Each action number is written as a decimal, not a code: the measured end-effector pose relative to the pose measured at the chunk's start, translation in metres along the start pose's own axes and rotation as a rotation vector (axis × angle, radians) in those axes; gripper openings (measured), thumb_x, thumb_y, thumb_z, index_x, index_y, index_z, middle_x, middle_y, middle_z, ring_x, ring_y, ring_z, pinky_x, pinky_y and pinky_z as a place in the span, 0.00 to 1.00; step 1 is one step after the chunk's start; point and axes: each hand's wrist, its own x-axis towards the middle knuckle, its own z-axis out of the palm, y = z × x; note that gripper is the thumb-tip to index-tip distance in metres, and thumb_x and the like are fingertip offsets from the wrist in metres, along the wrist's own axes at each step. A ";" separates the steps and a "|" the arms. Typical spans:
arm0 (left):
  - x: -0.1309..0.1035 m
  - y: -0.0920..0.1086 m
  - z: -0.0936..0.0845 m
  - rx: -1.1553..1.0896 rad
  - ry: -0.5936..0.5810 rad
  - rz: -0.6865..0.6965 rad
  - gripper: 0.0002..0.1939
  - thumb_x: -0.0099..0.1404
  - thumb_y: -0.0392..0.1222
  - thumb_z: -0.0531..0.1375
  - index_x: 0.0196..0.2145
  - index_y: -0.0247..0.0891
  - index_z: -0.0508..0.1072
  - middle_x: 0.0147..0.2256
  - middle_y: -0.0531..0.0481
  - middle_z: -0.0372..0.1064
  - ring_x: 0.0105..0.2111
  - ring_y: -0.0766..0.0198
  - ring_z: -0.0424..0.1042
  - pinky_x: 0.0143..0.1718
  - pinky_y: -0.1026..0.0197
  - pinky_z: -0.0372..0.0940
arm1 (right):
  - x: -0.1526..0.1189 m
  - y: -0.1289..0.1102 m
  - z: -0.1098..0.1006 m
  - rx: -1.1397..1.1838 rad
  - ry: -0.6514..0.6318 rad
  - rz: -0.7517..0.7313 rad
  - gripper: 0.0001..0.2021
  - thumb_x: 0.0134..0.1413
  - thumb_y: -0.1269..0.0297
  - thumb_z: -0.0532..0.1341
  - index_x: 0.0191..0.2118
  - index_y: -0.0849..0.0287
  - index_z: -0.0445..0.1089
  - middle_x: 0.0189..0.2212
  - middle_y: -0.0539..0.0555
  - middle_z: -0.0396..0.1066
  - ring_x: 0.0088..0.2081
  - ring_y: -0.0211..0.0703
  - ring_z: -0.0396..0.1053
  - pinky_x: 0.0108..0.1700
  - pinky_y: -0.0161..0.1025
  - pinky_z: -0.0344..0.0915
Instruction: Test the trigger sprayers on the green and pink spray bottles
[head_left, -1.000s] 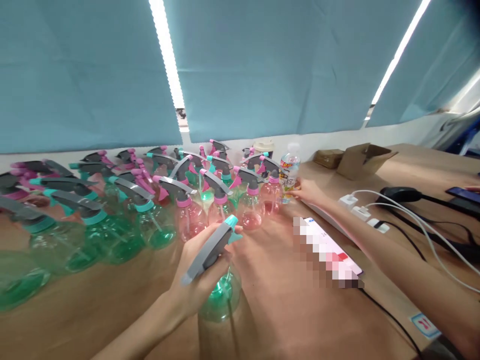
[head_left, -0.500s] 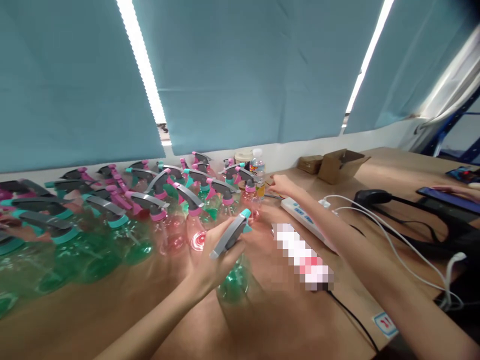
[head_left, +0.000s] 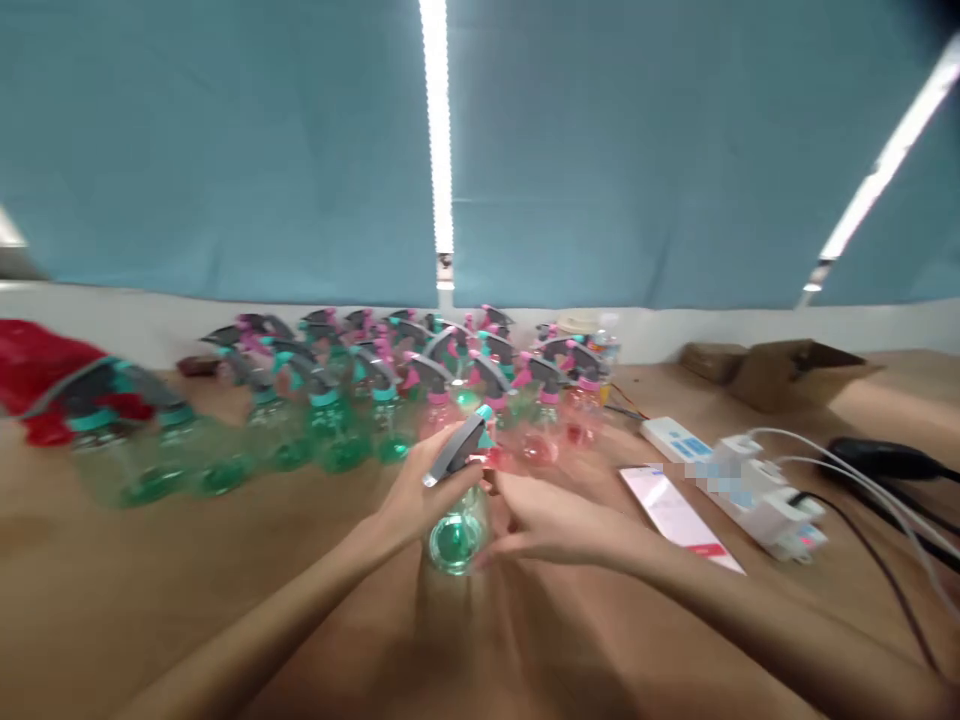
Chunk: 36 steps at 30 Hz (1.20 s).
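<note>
Worktop (head_left: pixel 300 640), cut off by frame at L, R & near sides; blur throughout. Twd far edge, L: red item (head_left: pixel 37 375), cropped, kind unclear. Rear sprayers (head_left: pixel 352 322), along far edge, largely masked by front ones, no. uncertain; green spray btls (head_left: pixel 337 440) stand L of centre, pink spray btls (head_left: pixel 583 415) R of centre, those nearest the hands part-hidden. Clear btl (head_left: pixel 609 335), nr far edge, R of pink group: lower part mostly covered. Phone (head_left: pixel 679 520), R half: far end part-pixelated, as is adjacent power strip (head_left: pixel 667 435). Cardboard box (head_left: pixel 787 375), nr far edge, R: contents not legible.

L hand (head_left: pixel 420 490): clamped about neck of the held btl (head_left: pixel 456 540) (green), just below its grey-&-teal trigger head (head_left: pixel 457 447); neck thus hidden. Held btl: mid-worktop, nearer the near edge than the rows; whether its base touches the worktop can't be told. R hand (head_left: pixel 544 525): at held btl's R side, thumb & fingers apart, part-curled; fingertips blurred, contact w/ btl unclear. Both forearms (head_left: pixel 300 590) cropped by frame.
</note>
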 end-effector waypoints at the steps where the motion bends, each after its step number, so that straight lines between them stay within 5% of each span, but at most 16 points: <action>1: -0.013 -0.004 -0.017 -0.007 0.040 -0.035 0.18 0.64 0.42 0.59 0.51 0.38 0.69 0.42 0.47 0.74 0.42 0.56 0.74 0.42 0.58 0.68 | 0.018 -0.010 0.019 0.006 0.022 -0.064 0.36 0.44 0.46 0.68 0.56 0.60 0.62 0.44 0.60 0.72 0.41 0.55 0.72 0.39 0.47 0.68; 3: -0.040 -0.012 -0.052 0.009 0.135 -0.104 0.21 0.64 0.44 0.60 0.53 0.38 0.68 0.45 0.46 0.74 0.45 0.54 0.75 0.45 0.56 0.69 | 0.053 -0.031 0.055 0.002 0.057 -0.106 0.43 0.41 0.45 0.69 0.60 0.62 0.56 0.54 0.66 0.65 0.52 0.62 0.67 0.48 0.53 0.66; 9: -0.132 -0.038 -0.158 0.249 0.447 -0.299 0.22 0.60 0.51 0.63 0.51 0.42 0.71 0.43 0.48 0.76 0.45 0.50 0.75 0.47 0.55 0.70 | 0.145 -0.106 0.143 0.119 0.033 -0.136 0.40 0.42 0.43 0.68 0.57 0.60 0.58 0.52 0.65 0.66 0.53 0.62 0.67 0.50 0.55 0.65; 17: -0.231 -0.057 -0.251 0.524 0.731 -0.509 0.26 0.55 0.55 0.63 0.48 0.38 0.68 0.48 0.41 0.68 0.51 0.45 0.68 0.53 0.44 0.62 | 0.243 -0.195 0.214 -0.109 -0.003 -0.319 0.40 0.47 0.42 0.64 0.60 0.63 0.57 0.56 0.68 0.66 0.55 0.62 0.66 0.49 0.52 0.66; 21: -0.255 -0.071 -0.299 0.668 0.820 -0.601 0.27 0.55 0.60 0.62 0.45 0.38 0.70 0.45 0.43 0.65 0.46 0.45 0.68 0.50 0.45 0.62 | 0.268 -0.219 0.199 -0.235 0.027 -0.447 0.24 0.53 0.45 0.62 0.49 0.58 0.70 0.47 0.61 0.73 0.48 0.56 0.71 0.45 0.47 0.67; 26: -0.248 -0.104 -0.350 0.713 0.854 -0.632 0.30 0.56 0.61 0.61 0.47 0.35 0.70 0.45 0.41 0.66 0.46 0.45 0.69 0.48 0.49 0.63 | 0.287 -0.225 0.136 -0.304 0.282 -0.455 0.10 0.64 0.61 0.55 0.39 0.58 0.71 0.41 0.58 0.73 0.46 0.51 0.68 0.46 0.45 0.62; 31: -0.214 -0.139 -0.370 0.709 0.914 -0.578 0.33 0.57 0.58 0.63 0.54 0.33 0.67 0.49 0.36 0.67 0.50 0.45 0.68 0.50 0.49 0.63 | 0.305 -0.211 0.098 -0.454 0.582 -0.444 0.07 0.60 0.63 0.57 0.39 0.61 0.70 0.43 0.62 0.68 0.48 0.55 0.64 0.47 0.46 0.62; 36: -0.185 -0.158 -0.374 0.719 0.924 -0.508 0.30 0.60 0.55 0.62 0.53 0.33 0.66 0.49 0.37 0.68 0.51 0.49 0.68 0.51 0.52 0.63 | 0.311 -0.192 0.101 -0.528 0.599 -0.370 0.11 0.58 0.62 0.60 0.44 0.61 0.67 0.44 0.63 0.67 0.49 0.57 0.64 0.45 0.48 0.64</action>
